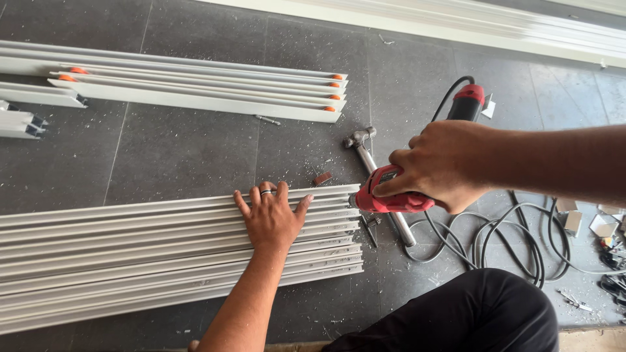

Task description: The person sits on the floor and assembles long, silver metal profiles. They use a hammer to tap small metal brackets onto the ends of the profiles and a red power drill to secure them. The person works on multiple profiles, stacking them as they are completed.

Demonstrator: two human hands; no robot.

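My left hand (270, 216) lies flat, fingers spread, on a stack of long white profiles (130, 254) that rests on the dark tiled floor. A ring sits on one finger. My right hand (437, 166) grips a red corded power drill (391, 195), its nose held against the right end of the top profiles. The drill's black cable (495, 241) coils on the floor to the right.
A second group of white profiles (195, 88) with orange end plugs lies farther away. A hammer (375, 166) lies under the drill. A screw (267, 120), metal shavings and small parts lie scattered on the floor. My knee in black cloth (469, 313) is at bottom right.
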